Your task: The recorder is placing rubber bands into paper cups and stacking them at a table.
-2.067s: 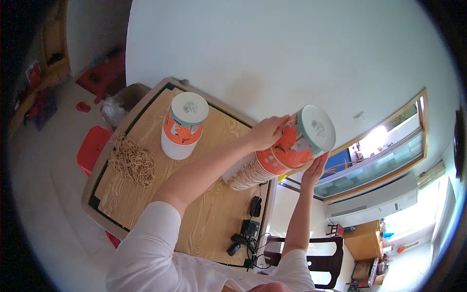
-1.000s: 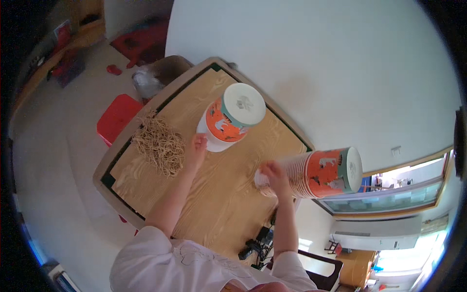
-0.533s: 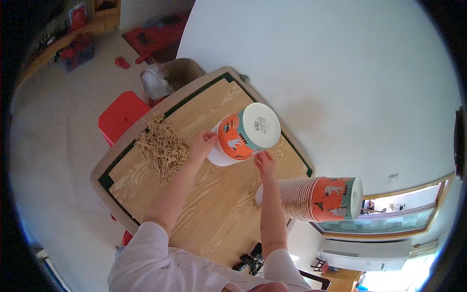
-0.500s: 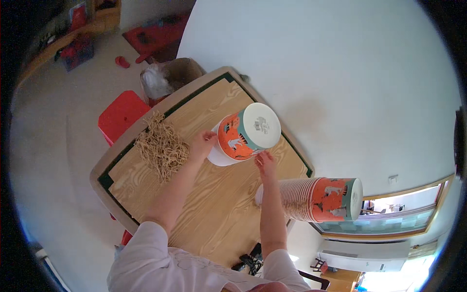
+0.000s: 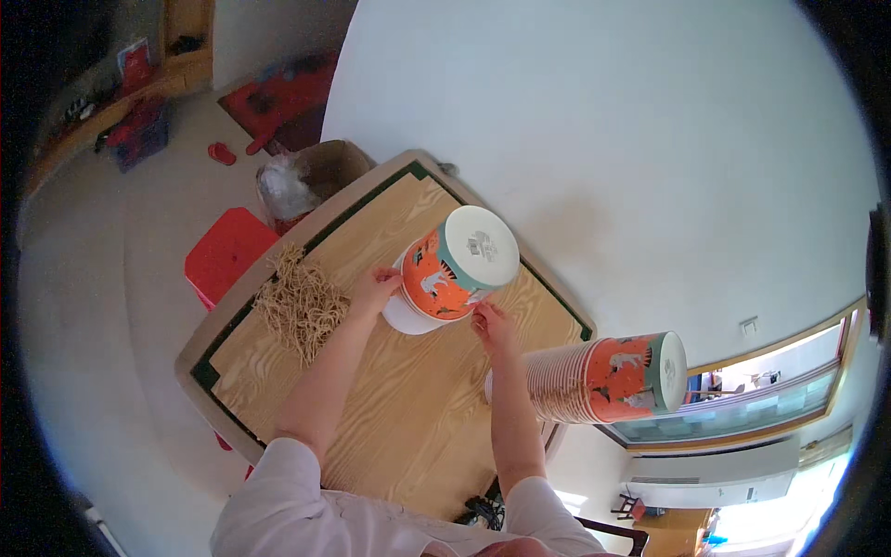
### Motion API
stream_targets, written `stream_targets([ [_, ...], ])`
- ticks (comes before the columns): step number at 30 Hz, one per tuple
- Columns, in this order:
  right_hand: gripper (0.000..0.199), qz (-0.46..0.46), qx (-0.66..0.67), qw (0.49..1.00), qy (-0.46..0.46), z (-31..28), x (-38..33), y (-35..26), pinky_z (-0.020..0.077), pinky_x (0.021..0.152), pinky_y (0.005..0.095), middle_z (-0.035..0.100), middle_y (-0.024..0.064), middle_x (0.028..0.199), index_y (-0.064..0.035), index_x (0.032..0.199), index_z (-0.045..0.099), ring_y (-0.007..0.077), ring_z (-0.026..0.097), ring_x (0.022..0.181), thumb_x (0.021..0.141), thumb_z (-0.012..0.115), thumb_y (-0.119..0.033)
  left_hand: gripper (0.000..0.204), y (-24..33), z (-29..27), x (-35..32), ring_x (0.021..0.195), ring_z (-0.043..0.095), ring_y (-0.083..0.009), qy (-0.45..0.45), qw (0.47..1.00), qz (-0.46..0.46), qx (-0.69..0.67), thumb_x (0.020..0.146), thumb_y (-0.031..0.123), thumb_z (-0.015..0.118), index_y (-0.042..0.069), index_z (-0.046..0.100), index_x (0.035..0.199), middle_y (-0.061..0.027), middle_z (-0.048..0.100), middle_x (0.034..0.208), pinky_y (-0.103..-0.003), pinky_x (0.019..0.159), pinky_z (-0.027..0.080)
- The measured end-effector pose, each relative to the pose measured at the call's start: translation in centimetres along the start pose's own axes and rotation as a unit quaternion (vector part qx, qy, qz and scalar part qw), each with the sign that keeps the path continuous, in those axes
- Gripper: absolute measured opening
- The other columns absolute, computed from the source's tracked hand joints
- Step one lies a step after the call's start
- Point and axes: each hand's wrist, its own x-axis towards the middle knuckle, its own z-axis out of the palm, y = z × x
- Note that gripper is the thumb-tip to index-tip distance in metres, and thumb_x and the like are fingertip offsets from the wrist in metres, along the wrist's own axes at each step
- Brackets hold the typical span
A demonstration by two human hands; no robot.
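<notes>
Surroundings, as I see them: I stand at a wood-grained table with a beige rim (image 5: 399, 422). At its near edge, to my right, I log a tangle of black cables (image 5: 483, 510), partly cut off by my viewpoint. Just beside the left edge: a bright red plastic stool (image 5: 231, 249). Beyond the far left edge: an open brown cardboard box (image 5: 342, 167) with a crumpled translucent plastic bag (image 5: 286, 190) at its mouth. Farther off on the pale floor (image 5: 83, 306): one red slipper (image 5: 222, 153), near a dark-patterned red mat (image 5: 278, 104). Ahead of me, a plain white wall (image 5: 603, 121); on it, right side, a small white switch plate (image 5: 748, 326). Lower right: a dark wooden chair back (image 5: 620, 532).
</notes>
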Motion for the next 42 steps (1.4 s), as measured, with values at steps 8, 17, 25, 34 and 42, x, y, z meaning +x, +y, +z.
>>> stream_targets([
  [8,0.015,-0.099,0.075,0.991,-0.042,-0.3,-1.4,-2.8,0.0457,0.058,0.0266,0.058,0.0048,0.079,-0.0054,0.092,0.054,0.0135,0.056,0.067,0.082,0.053,-0.017,0.018,5.7,0.8,-2.1,0.069,0.055,-0.0115,-0.035,0.996,0.004,-0.078,0.074,0.009,0.061,0.0,0.057,0.089,-0.0038,0.059,0.077,-0.024,0.063,0.044],
  [17,0.016,-0.161,0.094,0.982,-0.029,3.4,-13.5,-6.5,0.0442,0.076,0.0283,0.056,0.0053,0.095,-0.0053,0.099,0.053,0.0135,0.054,0.085,0.085,0.047,-0.01,0.012,6.7,-0.6,-7.8,0.068,0.056,-0.0105,-0.064,0.984,0.159,0.039,0.076,0.006,0.059,0.0,0.059,0.086,-0.0051,0.061,0.075,-0.024,0.063,0.045],
  [25,0.021,-0.282,-0.383,0.85,-0.227,1.7,-24.5,1.5,0.0448,0.07,0.0294,0.056,0.0096,0.076,-0.0006,0.075,0.054,0.0218,0.055,0.08,0.065,0.043,0.013,0.015,-8.6,-10.4,-17.0,0.065,0.055,-0.0112,-0.048,0.983,-0.076,0.161,0.081,0.014,0.056,0.002,0.059,0.089,-0.0043,0.062,0.076,-0.026,0.061,0.045],
  [34,0.02,-0.152,-0.509,0.777,-0.338,0.5,-29.0,3.3,0.0447,0.075,0.0359,0.057,0.0119,0.085,-0.003,0.085,0.054,0.0293,0.054,0.084,0.068,0.047,0.003,0.013,-18.4,-19.2,-18.4,0.067,0.057,-0.0228,0.084,0.94,0.061,0.325,0.075,0.015,0.057,0.004,0.06,0.083,-0.0106,0.059,0.073,-0.033,0.061,0.045],
  [42,0.018,-0.091,-0.526,0.754,-0.384,3.4,-30.9,3.0,0.0451,0.075,0.0372,0.059,0.01,0.092,-0.0059,0.094,0.055,0.0279,0.056,0.086,0.077,0.049,-0.009,0.02,-11.0,-14.8,-18.4,0.072,0.058,-0.0253,0.054,0.818,-0.004,0.573,0.072,0.024,0.06,0.005,0.059,0.077,-0.0135,0.059,0.078,-0.033,0.064,0.046],
])
